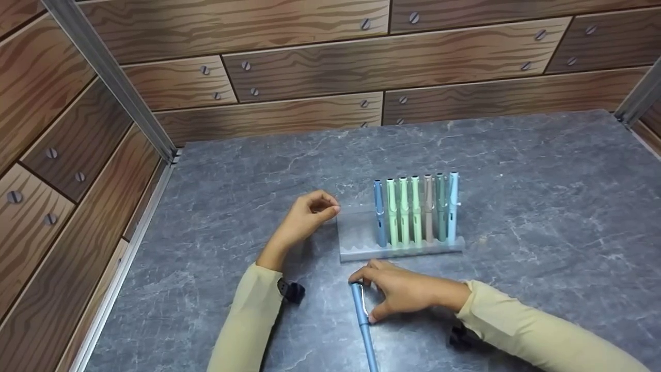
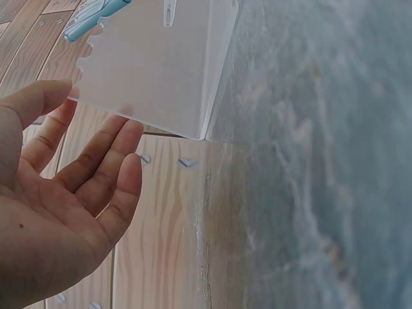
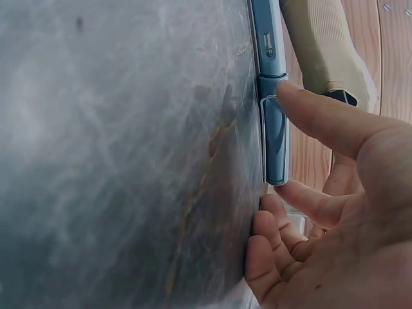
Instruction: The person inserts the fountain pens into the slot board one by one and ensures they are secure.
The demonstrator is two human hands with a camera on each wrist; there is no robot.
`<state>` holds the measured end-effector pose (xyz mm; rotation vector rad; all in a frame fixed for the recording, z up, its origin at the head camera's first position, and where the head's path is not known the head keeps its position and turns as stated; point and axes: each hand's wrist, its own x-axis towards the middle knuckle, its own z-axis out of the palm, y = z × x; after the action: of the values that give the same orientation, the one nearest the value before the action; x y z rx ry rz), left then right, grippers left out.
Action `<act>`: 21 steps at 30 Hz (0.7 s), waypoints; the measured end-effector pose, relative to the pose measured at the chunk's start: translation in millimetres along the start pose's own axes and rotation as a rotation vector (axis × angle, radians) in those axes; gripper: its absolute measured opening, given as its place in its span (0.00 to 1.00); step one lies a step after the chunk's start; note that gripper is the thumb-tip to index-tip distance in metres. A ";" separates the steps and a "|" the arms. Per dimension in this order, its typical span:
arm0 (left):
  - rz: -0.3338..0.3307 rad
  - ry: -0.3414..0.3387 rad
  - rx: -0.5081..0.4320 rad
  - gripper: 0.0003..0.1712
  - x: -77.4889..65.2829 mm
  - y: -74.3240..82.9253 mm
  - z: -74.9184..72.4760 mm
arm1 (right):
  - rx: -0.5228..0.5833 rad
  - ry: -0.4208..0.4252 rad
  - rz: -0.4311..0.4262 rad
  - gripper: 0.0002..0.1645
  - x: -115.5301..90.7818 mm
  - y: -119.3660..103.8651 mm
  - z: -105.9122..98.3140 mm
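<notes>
My left hand (image 1: pixel 307 219) pinches the upper left corner of a clear pen stand (image 1: pixel 356 232) between thumb and index finger. In the left wrist view, the stand's scalloped edge and bare end panel (image 2: pixel 148 71) show beside the fingers. Several capped pens lean in the stand's right part: a dark blue pen (image 1: pixel 380 222), light green pens (image 1: pixel 404 217), a brownish pen (image 1: pixel 428 212), a dark green pen (image 1: pixel 441 212) and a light blue pen (image 1: pixel 453 206). In front of the stand, my right hand (image 1: pixel 405 289) holds a blue pen (image 3: pixel 275 141) by its cap, thumb near the cap's lower rim, index finger at its top end.
The stand rests on a grey marbled tabletop (image 1: pixel 248 181). Wood-patterned panels (image 1: pixel 310 62) rise behind and at the left, with a metal post (image 1: pixel 119 82) at the back left corner. Dark wrist devices (image 1: pixel 293 292) sit at both sleeves.
</notes>
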<state>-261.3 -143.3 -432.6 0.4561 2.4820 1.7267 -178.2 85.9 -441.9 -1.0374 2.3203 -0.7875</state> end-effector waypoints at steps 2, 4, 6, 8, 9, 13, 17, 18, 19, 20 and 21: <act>-0.001 -0.002 -0.001 0.07 -0.1 -0.2 0.0 | 0.000 -0.001 0.003 0.39 0.2 0.4 0.3; 0.000 -0.003 -0.001 0.07 -0.3 -0.2 -0.2 | -0.001 0.003 0.005 0.39 0.2 0.2 0.7; 0.001 -0.003 0.000 0.07 -0.3 -0.8 -0.4 | -0.006 0.007 0.008 0.39 0.2 -0.4 1.1; 0.004 -0.003 0.000 0.07 -0.2 -1.2 -0.5 | -0.013 0.014 0.013 0.39 0.3 -1.2 1.4; 0.008 -0.002 0.002 0.07 -0.1 -1.4 -0.5 | -0.016 0.017 0.015 0.39 0.5 -1.6 1.5; 0.016 0.000 0.005 0.07 0.1 -1.5 -0.5 | -0.028 0.036 0.028 0.37 0.6 -3.5 2.5; 0.009 -0.004 0.003 0.07 0.3 -1.3 -0.8 | -0.044 0.066 0.034 0.34 0.2 -5.2 4.6; 0.005 -0.005 0.002 0.07 0.2 -1.1 -0.9 | -0.049 0.072 0.036 0.33 0.1 -5.7 5.0; 0.002 -0.007 0.001 0.07 0.2 -1.0 -1.0 | -0.054 0.078 0.038 0.33 0.1 -6.3 5.4; -0.003 -0.008 -0.001 0.07 0.3 -0.9 -1.1 | -0.059 0.082 0.041 0.32 0.2 -6.9 5.8; -0.005 -0.009 -0.002 0.07 0.4 -0.7 -1.1 | -0.064 0.086 0.043 0.32 0.3 -7.4 6.0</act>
<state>-262.1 -144.4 -432.8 0.4564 2.4731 1.7207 -171.0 79.7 -441.4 -0.9950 2.4469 -0.7598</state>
